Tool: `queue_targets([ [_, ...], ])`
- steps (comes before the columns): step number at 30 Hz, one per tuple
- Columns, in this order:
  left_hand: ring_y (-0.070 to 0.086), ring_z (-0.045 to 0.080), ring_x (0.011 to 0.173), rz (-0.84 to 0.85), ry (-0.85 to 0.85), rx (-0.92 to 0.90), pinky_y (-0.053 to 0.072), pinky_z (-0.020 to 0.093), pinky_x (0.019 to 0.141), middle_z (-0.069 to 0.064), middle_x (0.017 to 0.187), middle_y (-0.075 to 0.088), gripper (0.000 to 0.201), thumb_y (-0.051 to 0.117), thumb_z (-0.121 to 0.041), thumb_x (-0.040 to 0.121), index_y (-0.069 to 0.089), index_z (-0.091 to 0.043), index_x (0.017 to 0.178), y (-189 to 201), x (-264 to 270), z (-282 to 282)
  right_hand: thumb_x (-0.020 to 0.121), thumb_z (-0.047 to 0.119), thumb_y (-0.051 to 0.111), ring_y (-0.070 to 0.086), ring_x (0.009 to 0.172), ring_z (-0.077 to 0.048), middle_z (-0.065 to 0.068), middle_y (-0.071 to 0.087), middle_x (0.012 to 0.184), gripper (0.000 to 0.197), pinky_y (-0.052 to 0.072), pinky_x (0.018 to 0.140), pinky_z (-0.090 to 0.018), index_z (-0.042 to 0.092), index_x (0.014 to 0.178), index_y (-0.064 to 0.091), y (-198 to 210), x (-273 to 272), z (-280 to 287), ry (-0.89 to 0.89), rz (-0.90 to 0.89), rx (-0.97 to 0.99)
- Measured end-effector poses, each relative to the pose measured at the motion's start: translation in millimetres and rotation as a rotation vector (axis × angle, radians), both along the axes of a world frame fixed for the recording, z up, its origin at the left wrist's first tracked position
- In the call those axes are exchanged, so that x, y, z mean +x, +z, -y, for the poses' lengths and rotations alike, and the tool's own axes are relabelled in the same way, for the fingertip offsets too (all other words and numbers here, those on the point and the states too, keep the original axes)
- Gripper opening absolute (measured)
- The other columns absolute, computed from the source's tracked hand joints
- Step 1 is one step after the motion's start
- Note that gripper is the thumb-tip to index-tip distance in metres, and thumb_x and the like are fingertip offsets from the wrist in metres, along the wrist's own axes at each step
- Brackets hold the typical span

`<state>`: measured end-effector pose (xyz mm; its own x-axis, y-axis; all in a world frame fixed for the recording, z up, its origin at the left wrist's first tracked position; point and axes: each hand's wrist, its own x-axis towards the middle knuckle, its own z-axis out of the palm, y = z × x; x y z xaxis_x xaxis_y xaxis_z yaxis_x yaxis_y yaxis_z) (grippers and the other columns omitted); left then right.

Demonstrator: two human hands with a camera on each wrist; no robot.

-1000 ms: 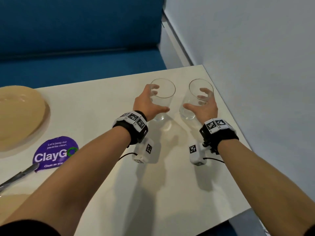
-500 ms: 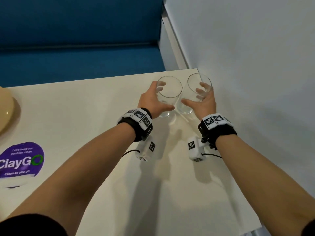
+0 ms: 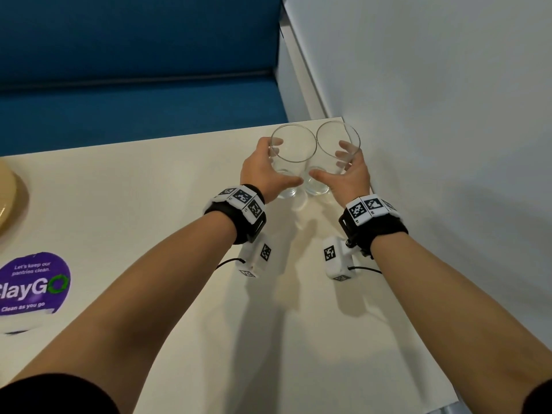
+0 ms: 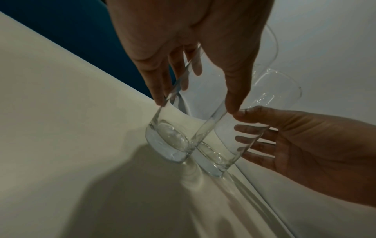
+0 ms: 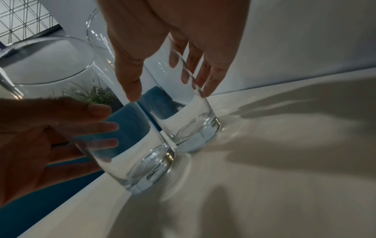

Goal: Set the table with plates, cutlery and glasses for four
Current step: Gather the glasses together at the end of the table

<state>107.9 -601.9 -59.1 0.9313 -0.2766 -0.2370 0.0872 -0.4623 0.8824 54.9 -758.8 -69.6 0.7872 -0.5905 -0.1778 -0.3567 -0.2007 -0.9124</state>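
Two clear empty glasses stand side by side at the far right corner of the white table [image 3: 149,204], their sides touching. My left hand [image 3: 283,164] grips the left glass [image 3: 294,150], thumb on the near side and fingers curled round the far side. My right hand [image 3: 330,162] holds the right glass [image 3: 337,132] the same way. The left wrist view shows the left hand [image 4: 195,103] round the left glass [image 4: 173,136], with the right glass [image 4: 223,145] beside it. In the right wrist view the right hand [image 5: 170,92] wraps the right glass [image 5: 193,125] next to the left glass [image 5: 138,161].
A white wall [image 3: 448,115] runs along the table's right edge, close to the right glass. A blue bench seat [image 3: 134,85] lies beyond the far edge. A beige plate [image 3: 9,198] and a purple ClayGo sticker [image 3: 33,285] sit at the left.
Both hands have carried the glasses toward the far right corner and brought them together until they touch. The view has swung right, so most of the plate and the cutlery have dropped out.
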Motion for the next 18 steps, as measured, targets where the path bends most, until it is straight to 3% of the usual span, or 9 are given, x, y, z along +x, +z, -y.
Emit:
queue_targets([
  [7, 0.049, 0.021, 0.124, 0.000, -0.016, -0.002, 0.039, 0.022, 0.091, 0.006, 0.137, 0.050, 0.082, 0.086, -0.021, 0.065, 0.040, -0.023, 0.132, 1, 0, -1, 0.064, 0.014, 0.085, 0.049, 0.120, -0.016, -0.003, 0.052, 0.130, 0.084, 0.042, 0.103, -0.029, 0.020, 0.135, 0.041, 0, -1, -1, 0.012, -0.004, -0.003],
  [10, 0.048, 0.019, 0.126, -0.007, -0.015, -0.004, 0.040, 0.027, 0.098, 0.003, 0.139, 0.048, 0.092, 0.086, -0.022, 0.063, 0.034, -0.023, 0.138, 1, -4, -8, 0.063, 0.016, 0.086, 0.045, 0.125, -0.015, 0.001, 0.049, 0.130, 0.087, 0.038, 0.102, -0.024, 0.014, 0.137, 0.039, -1, -7, -4, 0.001, -0.040, -0.011],
  [13, 0.044, 0.018, 0.131, -0.015, 0.002, -0.001, 0.038, 0.029, 0.103, 0.002, 0.144, 0.045, 0.096, 0.086, -0.025, 0.064, 0.031, -0.023, 0.143, 2, -12, -26, 0.063, 0.022, 0.086, 0.045, 0.127, -0.015, -0.001, 0.047, 0.138, 0.093, 0.038, 0.099, -0.023, 0.015, 0.140, 0.035, -10, -28, -16, -0.061, -0.070, 0.003],
  [18, 0.046, 0.017, 0.127, 0.027, 0.101, -0.005, 0.039, 0.027, 0.100, 0.001, 0.140, 0.048, 0.077, 0.079, -0.029, 0.074, 0.038, -0.024, 0.139, 3, -36, -93, 0.063, 0.028, 0.085, 0.048, 0.124, -0.016, -0.001, 0.051, 0.135, 0.089, 0.039, 0.104, -0.030, 0.017, 0.138, 0.038, -33, -73, -67, -0.065, -0.111, -0.027],
])
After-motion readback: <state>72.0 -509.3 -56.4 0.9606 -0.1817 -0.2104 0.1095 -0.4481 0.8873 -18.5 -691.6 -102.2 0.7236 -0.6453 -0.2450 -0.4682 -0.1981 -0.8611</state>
